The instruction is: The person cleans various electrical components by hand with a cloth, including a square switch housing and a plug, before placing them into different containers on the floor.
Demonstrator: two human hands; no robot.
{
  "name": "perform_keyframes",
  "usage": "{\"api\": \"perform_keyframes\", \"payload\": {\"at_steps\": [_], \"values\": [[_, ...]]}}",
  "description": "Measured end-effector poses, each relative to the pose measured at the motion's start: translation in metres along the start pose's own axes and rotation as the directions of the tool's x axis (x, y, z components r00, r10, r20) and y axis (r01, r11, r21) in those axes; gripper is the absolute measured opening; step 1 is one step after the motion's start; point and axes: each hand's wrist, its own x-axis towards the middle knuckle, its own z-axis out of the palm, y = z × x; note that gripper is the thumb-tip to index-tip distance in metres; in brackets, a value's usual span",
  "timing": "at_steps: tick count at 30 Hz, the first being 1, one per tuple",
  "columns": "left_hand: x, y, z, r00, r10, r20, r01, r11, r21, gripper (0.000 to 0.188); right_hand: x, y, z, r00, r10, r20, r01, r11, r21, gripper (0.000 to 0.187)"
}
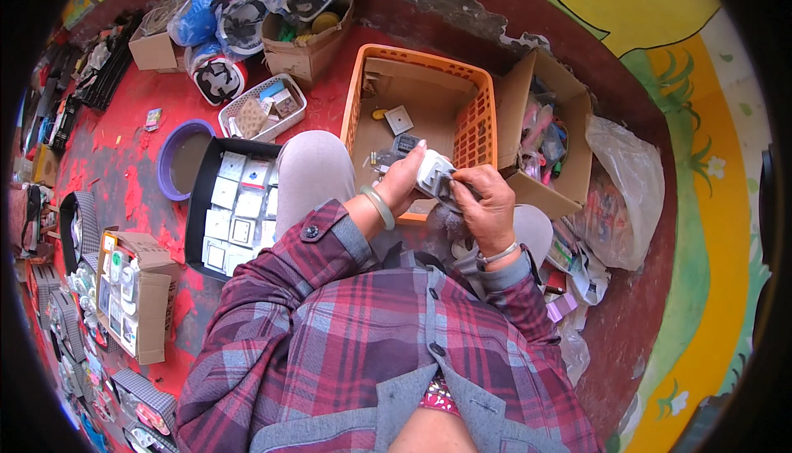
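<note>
My left hand point(398, 181), with a pale bangle at its wrist, grips a small white moulded piece point(434, 170) that looks like an electrical socket or plug adapter. From the other side my right hand point(488, 208) pinches a greyish bit of material against the piece's lower edge; its exact kind is hard to make out. Both hands are over the near end of an orange plastic basket point(360, 82) lined with cardboard. Inside it lie a white square switch plate point(399, 120), a dark small packaged item point(404, 144) and a yellow bit point(379, 114).
Left of my knee stands a black tray point(196, 230) of white square boxed pieces, beside a purple basin point(165, 164). A white basket point(297, 110) and bagged helmets point(241, 24) sit farther back. At right are a carton point(528, 82) of colourful items and a plastic bag point(643, 164).
</note>
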Motion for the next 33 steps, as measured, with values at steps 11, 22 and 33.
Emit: {"api": "perform_keyframes", "payload": {"at_steps": [11,22,33], "values": [[-0.006,-0.005,0.005,0.994,-0.091,0.065,0.106,0.956,-0.274,0.052,-0.01,0.007,0.017,0.976,-0.216,0.002,0.215,0.97,-0.115,0.017],[-0.005,0.003,0.005,0.999,0.001,0.046,0.012,0.955,-0.296,0.057,-0.004,0.007,0.015,0.997,0.067,-0.046,-0.063,0.993,0.096,0.015],[-0.01,-0.004,0.008,0.998,0.055,0.033,-0.042,0.95,-0.311,0.06,-0.009,0.02,0.034,0.993,-0.117,0.026,0.119,0.991,-0.06,0.022]]}}
